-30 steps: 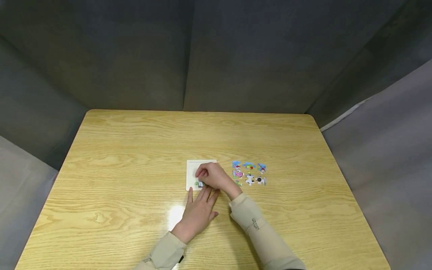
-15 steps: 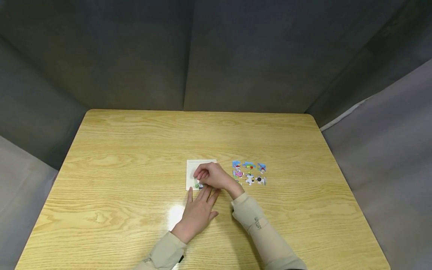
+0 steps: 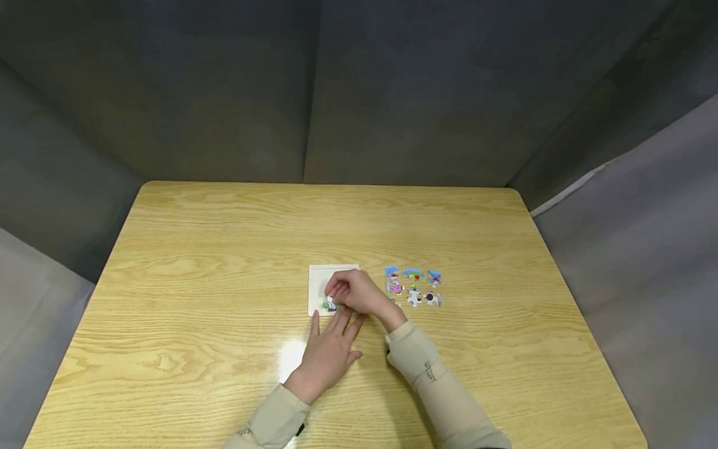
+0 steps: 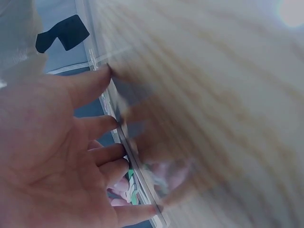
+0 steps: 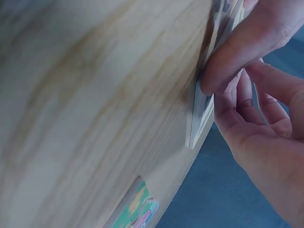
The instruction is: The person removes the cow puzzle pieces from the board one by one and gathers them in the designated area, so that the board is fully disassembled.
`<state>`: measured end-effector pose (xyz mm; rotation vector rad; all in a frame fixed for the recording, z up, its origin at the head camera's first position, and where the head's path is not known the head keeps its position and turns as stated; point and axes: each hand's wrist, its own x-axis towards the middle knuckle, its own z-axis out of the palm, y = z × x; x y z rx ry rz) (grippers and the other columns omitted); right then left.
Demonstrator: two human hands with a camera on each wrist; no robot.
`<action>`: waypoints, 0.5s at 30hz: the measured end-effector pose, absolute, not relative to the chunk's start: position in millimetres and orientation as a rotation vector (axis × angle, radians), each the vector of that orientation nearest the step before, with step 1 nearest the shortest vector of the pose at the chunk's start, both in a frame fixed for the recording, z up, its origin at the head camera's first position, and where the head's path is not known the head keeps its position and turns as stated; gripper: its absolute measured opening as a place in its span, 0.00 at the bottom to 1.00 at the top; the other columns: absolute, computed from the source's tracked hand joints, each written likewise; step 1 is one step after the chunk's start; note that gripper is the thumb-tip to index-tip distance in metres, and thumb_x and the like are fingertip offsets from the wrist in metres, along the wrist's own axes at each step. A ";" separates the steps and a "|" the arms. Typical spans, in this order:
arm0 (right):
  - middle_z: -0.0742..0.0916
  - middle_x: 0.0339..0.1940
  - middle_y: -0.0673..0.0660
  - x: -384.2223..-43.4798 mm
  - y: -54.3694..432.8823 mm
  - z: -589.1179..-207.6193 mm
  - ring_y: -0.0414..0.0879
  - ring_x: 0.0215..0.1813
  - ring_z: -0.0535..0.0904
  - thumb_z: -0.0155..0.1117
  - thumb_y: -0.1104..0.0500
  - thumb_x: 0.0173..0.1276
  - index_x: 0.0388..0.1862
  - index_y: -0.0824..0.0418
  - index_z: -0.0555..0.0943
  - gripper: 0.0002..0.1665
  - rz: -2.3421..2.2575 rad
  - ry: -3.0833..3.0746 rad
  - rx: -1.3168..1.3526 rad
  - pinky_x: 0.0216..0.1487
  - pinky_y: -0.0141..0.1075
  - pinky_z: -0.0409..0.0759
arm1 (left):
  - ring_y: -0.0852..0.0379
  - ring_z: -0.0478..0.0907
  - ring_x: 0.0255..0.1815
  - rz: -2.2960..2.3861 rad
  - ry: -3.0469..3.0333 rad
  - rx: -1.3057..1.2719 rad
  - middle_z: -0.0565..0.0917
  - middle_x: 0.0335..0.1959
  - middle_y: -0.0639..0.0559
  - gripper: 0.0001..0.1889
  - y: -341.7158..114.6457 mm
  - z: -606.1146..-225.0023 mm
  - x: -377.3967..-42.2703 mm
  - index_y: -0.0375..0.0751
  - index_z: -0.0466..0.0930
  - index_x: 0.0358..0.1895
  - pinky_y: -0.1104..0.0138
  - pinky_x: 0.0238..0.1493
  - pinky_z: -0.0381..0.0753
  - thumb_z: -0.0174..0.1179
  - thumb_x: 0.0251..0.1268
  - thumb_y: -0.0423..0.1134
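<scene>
A square off-white puzzle tray (image 3: 316, 284) with a raised border lies near the middle of the table. My right hand (image 3: 361, 294) reaches over it from the right, its fingertips pinching a white-and-green jigsaw piece (image 3: 331, 302) at the tray's near part. Fingers spread, my left hand (image 3: 325, 358) lies just below, its fingertips along the tray's near edge. In the left wrist view the piece (image 4: 131, 187) shows green and white beyond the left hand's fingers (image 4: 108, 154). The right wrist view has the tray's corner (image 5: 192, 135) beside the right hand (image 5: 266, 128). Both hands cover the tray's near right part.
Several loose jigsaw pieces lie in rough rows right of the tray, among them a white one (image 3: 414, 298), a pink one (image 3: 396, 289) and a blue one (image 3: 434, 277). The wood-grain table (image 3: 224, 249) ends at a dark grey curtain (image 3: 224, 93) behind.
The right hand makes small shifts over the tray's near part, and the jigsaw piece at its fingertips turns slightly. The left hand stays in place.
</scene>
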<state>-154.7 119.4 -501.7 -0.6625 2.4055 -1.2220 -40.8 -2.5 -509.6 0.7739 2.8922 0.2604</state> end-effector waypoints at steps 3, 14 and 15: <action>0.87 0.32 0.59 -154.9 119.5 -502.6 0.46 0.34 0.83 0.64 0.79 0.57 0.35 0.67 0.84 0.11 -1.250 2.409 -0.636 0.37 0.29 0.81 | 0.50 0.53 0.77 0.260 2.899 0.780 0.59 0.76 0.44 0.35 -3.1 -509.8 -41.1 0.47 0.62 0.75 0.36 0.67 0.57 0.57 0.68 0.56; 0.87 0.32 0.60 -156.5 121.0 -504.7 0.45 0.34 0.84 0.65 0.76 0.60 0.37 0.67 0.84 0.09 -1.378 2.416 -0.534 0.37 0.32 0.82 | 0.50 0.52 0.77 0.287 2.904 0.780 0.57 0.77 0.44 0.35 -3.4 -510.2 -41.7 0.46 0.63 0.75 0.36 0.67 0.56 0.58 0.68 0.56; 0.87 0.32 0.60 -156.5 121.5 -504.9 0.44 0.34 0.84 0.65 0.75 0.61 0.37 0.67 0.84 0.09 -1.387 2.417 -0.524 0.37 0.32 0.82 | 0.50 0.52 0.77 0.289 2.905 0.781 0.57 0.77 0.44 0.35 -3.3 -510.4 -41.4 0.46 0.63 0.75 0.36 0.67 0.56 0.58 0.68 0.56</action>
